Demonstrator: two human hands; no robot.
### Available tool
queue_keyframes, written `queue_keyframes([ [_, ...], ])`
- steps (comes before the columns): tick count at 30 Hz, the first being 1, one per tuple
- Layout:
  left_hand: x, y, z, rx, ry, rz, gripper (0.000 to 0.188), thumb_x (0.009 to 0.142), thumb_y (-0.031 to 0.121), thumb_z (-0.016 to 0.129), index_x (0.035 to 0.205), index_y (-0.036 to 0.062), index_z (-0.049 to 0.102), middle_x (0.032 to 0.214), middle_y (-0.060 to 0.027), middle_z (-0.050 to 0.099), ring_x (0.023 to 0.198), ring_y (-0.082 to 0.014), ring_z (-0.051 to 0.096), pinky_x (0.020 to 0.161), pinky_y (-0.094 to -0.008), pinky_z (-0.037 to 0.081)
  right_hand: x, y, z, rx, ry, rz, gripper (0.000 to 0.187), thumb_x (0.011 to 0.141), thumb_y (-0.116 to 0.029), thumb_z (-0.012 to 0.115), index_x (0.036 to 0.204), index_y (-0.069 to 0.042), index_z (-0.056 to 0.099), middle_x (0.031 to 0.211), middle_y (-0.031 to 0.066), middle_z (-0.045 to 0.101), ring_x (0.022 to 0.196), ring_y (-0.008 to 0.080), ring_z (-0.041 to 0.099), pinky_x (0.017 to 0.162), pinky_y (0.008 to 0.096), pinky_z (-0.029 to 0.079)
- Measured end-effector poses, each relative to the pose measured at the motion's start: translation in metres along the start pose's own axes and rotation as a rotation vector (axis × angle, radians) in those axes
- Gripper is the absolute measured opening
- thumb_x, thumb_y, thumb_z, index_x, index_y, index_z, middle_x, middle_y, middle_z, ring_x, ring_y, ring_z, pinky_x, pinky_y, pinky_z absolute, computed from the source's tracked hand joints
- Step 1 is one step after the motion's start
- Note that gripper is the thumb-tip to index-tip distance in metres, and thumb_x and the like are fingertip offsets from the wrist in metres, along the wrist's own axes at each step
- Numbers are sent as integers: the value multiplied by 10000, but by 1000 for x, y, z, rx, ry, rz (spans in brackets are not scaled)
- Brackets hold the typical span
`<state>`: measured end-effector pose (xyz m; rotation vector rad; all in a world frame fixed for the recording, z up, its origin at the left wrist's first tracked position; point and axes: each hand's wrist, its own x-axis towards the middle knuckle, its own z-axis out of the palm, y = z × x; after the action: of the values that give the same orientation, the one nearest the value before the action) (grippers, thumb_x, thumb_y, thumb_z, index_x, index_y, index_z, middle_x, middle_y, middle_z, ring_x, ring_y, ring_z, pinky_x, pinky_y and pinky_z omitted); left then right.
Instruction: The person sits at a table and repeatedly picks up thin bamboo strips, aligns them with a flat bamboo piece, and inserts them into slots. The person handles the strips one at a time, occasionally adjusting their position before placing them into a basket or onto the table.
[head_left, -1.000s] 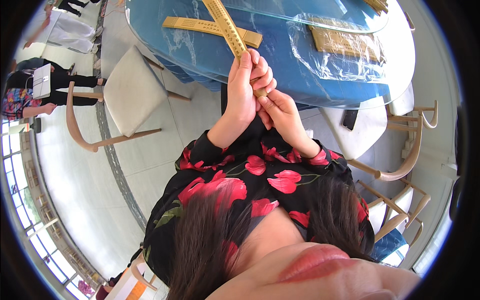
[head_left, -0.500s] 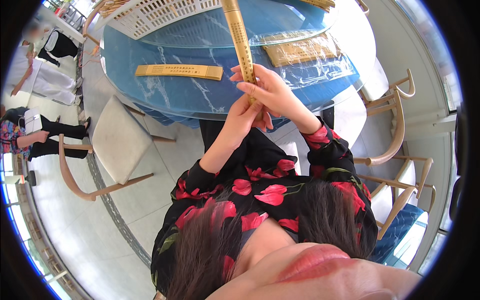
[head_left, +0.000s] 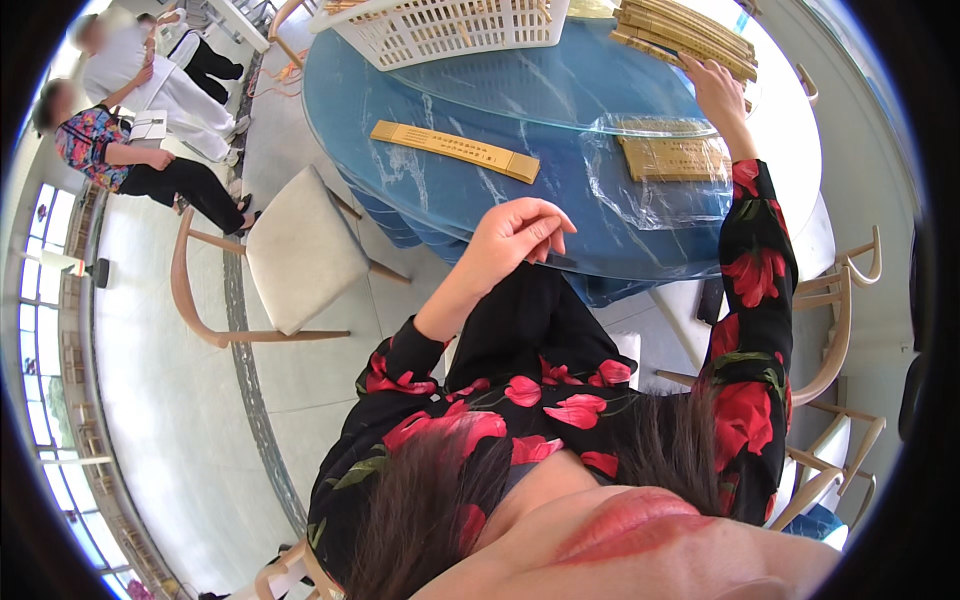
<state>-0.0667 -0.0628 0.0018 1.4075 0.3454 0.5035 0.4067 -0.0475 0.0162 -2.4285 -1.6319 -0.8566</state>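
My left hand hangs loosely curled at the near edge of the round blue table, holding nothing. My right hand reaches far across the table and rests its fingers on a stack of long yellow wooden strips. A single flat yellow strip bundle lies on the table to the left of my left hand. Another bundle lies under a clear plastic wrap, below my right forearm.
A white plastic basket stands at the table's far side. A wooden chair with a pale seat is at the left, more wooden chairs at the right. Two people sit at far left.
Both hands held one long yellow strip upright before. Now the strip is out of my hands, my right hand has reached to the stack, and my left hand has dropped back.
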Motion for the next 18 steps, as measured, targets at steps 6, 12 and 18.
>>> queue_keyframes([
  [6, 29, 62, -99, 504, 401, 305, 136, 1009, 119, 656, 1063, 20, 732, 910, -14, 719, 740, -81, 592, 696, -239, 492, 9, -11, 8, 18, 47, 66, 448, 1033, -261, 581, 1480, -292, 560, 1275, 31, 633, 1280, 279, 556, 1007, 471, 466],
  [12, 90, 157, -227, 1666, 903, 896, 176, 921, 152, 714, 1091, 145, 762, 893, -67, 713, 837, -254, 685, 728, -370, 532, -3, -67, -31, 271, 317, 11, 457, 976, -228, 656, 1429, -235, 597, 1293, 49, 632, 1257, 294, 570, 1028, 471, 476],
  [18, 150, 201, -315, 2106, 496, 597, 240, 920, 237, 675, 1125, 161, 775, 962, -131, 722, 945, -349, 680, 796, -455, 550, -41, -150, -103, 632, 436, -266, 379, 912, -79, 647, 1284, -152, 671, 1139, 46, 639, 1126, 280, 596, 942, 436, 487],
])
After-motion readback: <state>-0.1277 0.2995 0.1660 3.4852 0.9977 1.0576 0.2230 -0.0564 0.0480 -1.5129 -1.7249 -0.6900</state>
